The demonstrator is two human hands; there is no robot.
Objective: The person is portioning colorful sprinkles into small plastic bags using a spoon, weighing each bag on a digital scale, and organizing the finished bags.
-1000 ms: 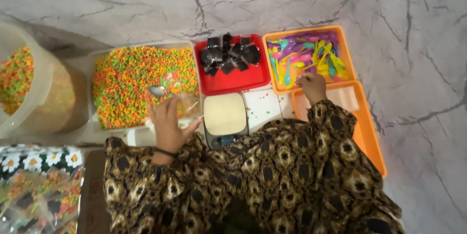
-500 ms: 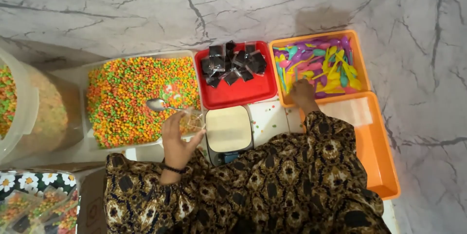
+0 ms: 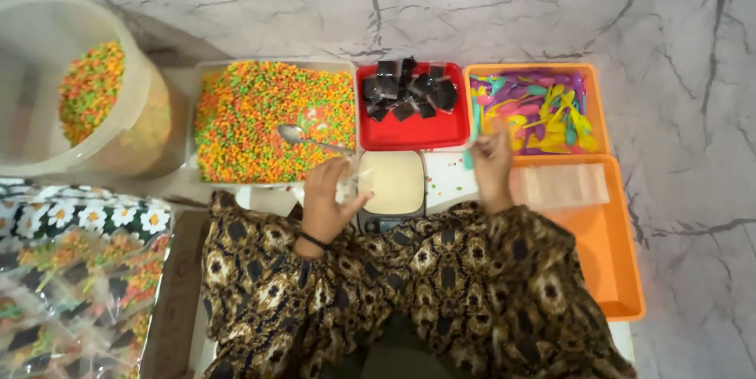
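Seen from above, a person in a brown patterned sleeve works over a marble-patterned table; the left hand has its fingers curled round a small clear packet, just at the 9 o'clock edge of a small scale with a cream platform; the right hand, fingers pressed together, pinches a teal plastic spoon at the 7 o'clock corner of an orange tray of bright plastic spoons. At 12 o'clock of the scale sits a red tray of black square sachets; at its 10 o'clock — a white tray of orange, green and yellow puffed grains with a metal spoon lying in it. A clear tub of the same grains stands far at 9 o'clock; filled clear packets lie at 7 o'clock; a second orange tray with pale strips lies at 4 o'clock.
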